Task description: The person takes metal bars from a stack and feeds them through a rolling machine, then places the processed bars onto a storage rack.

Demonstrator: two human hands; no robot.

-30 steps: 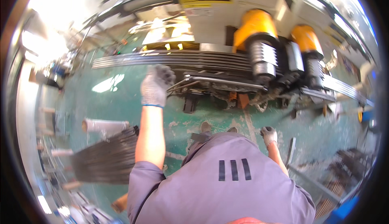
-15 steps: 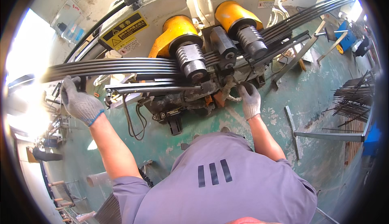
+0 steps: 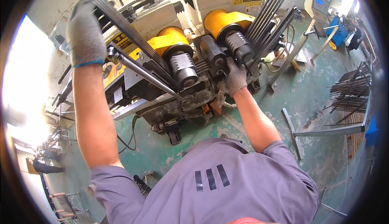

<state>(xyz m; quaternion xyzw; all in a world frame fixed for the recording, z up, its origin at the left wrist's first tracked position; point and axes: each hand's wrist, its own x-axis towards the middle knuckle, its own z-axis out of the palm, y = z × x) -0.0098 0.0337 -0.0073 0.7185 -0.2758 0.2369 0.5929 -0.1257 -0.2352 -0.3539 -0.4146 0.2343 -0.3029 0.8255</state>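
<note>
Far up and left of the black block [image 3: 212, 57], the gloved left hand [image 3: 86, 32] is raised against the upper end of the left bars [image 3: 135, 35]; its fingers are partly hidden, so I cannot tell whether they close around the metal. These bars slant down toward the block, just right of that hand. A coiled rod [image 3: 142, 72] lies below them, left of the block. The left ridged roller [image 3: 183, 68], under a yellow arm [image 3: 172, 36], stands between the bars' lower end and the block. At the block's lower right, the gloved right hand [image 3: 237, 78] has its fingers up against it; I cannot tell how far they close. Right of the block come the right ridged roller [image 3: 240, 47], then the right bars [image 3: 269, 13], rising away from it. Well right of the block lies a pile of thin rods [image 3: 350, 88].
</note>
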